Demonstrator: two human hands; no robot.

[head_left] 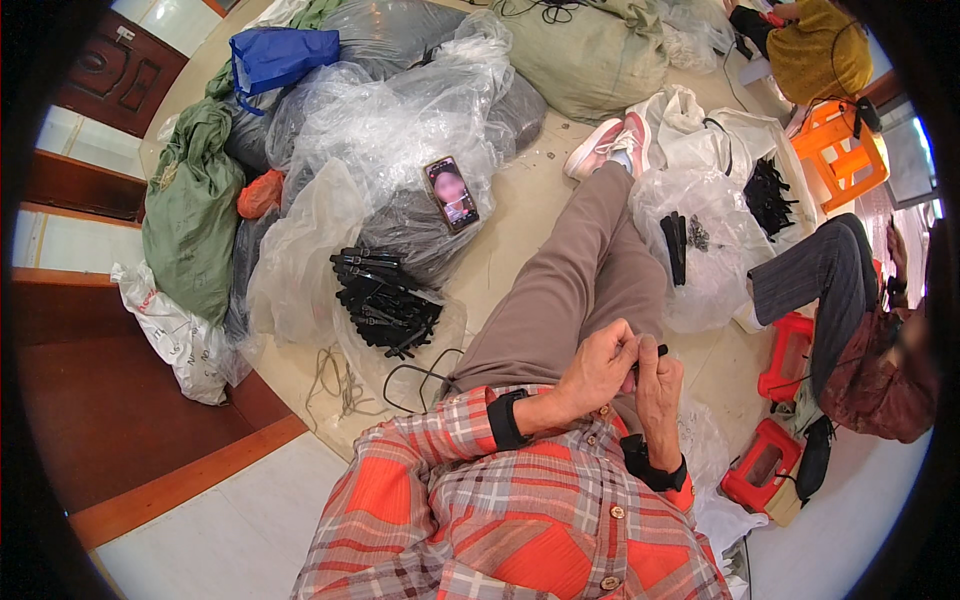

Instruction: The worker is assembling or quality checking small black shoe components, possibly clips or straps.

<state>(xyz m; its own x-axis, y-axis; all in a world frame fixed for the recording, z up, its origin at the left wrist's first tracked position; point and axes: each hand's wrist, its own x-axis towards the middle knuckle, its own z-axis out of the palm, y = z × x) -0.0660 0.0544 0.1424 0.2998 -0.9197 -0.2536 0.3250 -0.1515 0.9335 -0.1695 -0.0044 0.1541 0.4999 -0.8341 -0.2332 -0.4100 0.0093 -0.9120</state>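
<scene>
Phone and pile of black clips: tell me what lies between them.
In the head view, only crumpled clear plastic bag over dark contents lies between the phone and the pile of black clips.

- I see a phone (452, 193) lying face up on the clear plastic bags (400, 120), its lit screen blurred.
- A blue bag (275, 55) sits at top left.
- A green sack (190, 200) leans left.
- A white printed sack (180, 335) lies below it.
</scene>
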